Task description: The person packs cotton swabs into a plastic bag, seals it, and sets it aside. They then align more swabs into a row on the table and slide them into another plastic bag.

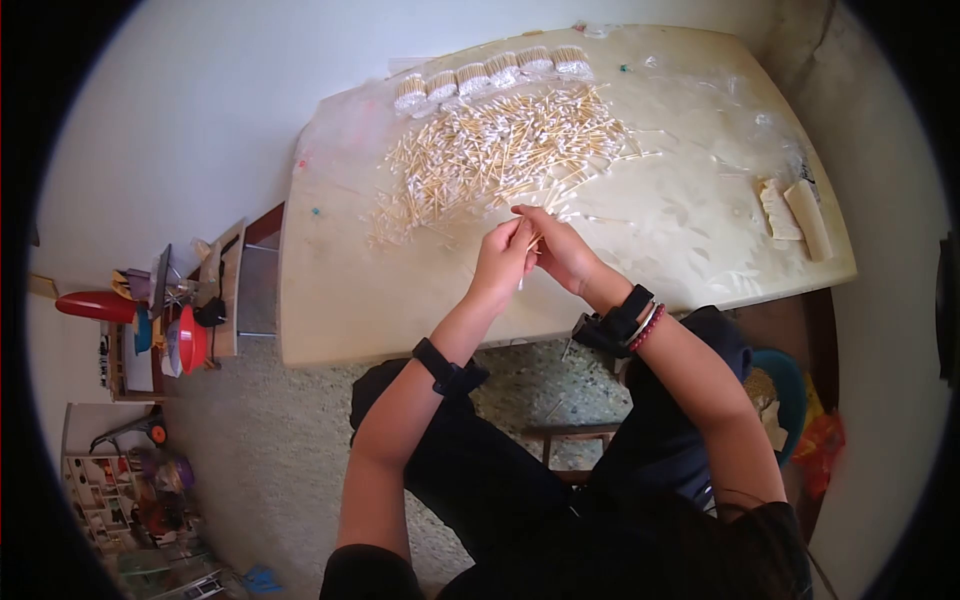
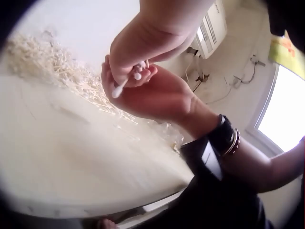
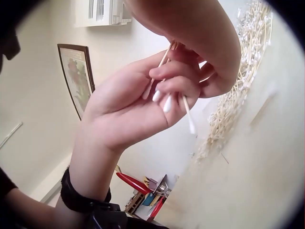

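My left hand (image 3: 128, 100) holds a few cotton swabs (image 3: 167, 102), its fingers curled round the wooden sticks. White tips poke out below those fingers at different lengths. My right hand (image 2: 152, 95) cups against the left from the other side, its fingers reaching over the left hand's fingers; it hides the upper ends of the sticks, so I cannot tell whether it grips them. In the head view both hands meet above the table, just in front of a big loose heap of cotton swabs (image 1: 500, 145).
Round packs of swabs (image 1: 502, 68) stand in a row behind the heap. Stray swabs lie around its edges on the pale table (image 1: 370, 300). Clear plastic (image 1: 725, 90) is at the back right, near folded cream-coloured pieces (image 1: 805, 220). A teal bin (image 1: 780, 385) sits below, at the right.
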